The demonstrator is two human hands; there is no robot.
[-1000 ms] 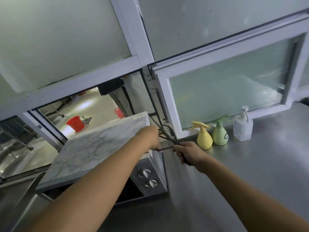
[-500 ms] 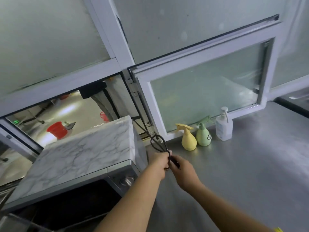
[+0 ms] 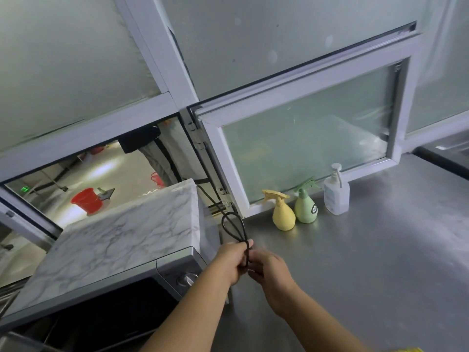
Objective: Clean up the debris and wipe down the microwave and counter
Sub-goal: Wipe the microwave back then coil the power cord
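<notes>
Head view: both hands meet just beside the right front corner of the marble-topped steel microwave [image 3: 121, 240], bundling its thin black power cord [image 3: 232, 226] into a loop. The left hand [image 3: 229, 261] pinches the doubled cord at the neck of the loop, fingers curled round it; the right hand [image 3: 270, 269] grips the strands just below, fingers likewise closed on the cord. A second ago the same hands worked higher, near the microwave's rear corner by the white-framed hinged window [image 3: 304, 138]; they have since drawn back toward the front, and the loop now stands gathered above the brushed steel counter [image 3: 380, 250]. That suggests the cord is being tidied out of the way so the microwave and the counter can be wiped; no cloth is in view and wiping looks not yet begun.

Three containers stand in a row against the window sill, well apart from the hands: a yellow pear-shaped spray bottle [image 3: 283, 217], a green pear-shaped spray bottle [image 3: 305, 208] touching or nearly touching it, and a clear pump bottle with a white label [image 3: 336, 194]. The two spray bottles are opaque, so their fill cannot be told; the pump bottle appears to hold clear liquid. Outside, a red plastic bucket [image 3: 85, 200] sits on the floor, contents unseen.
</notes>
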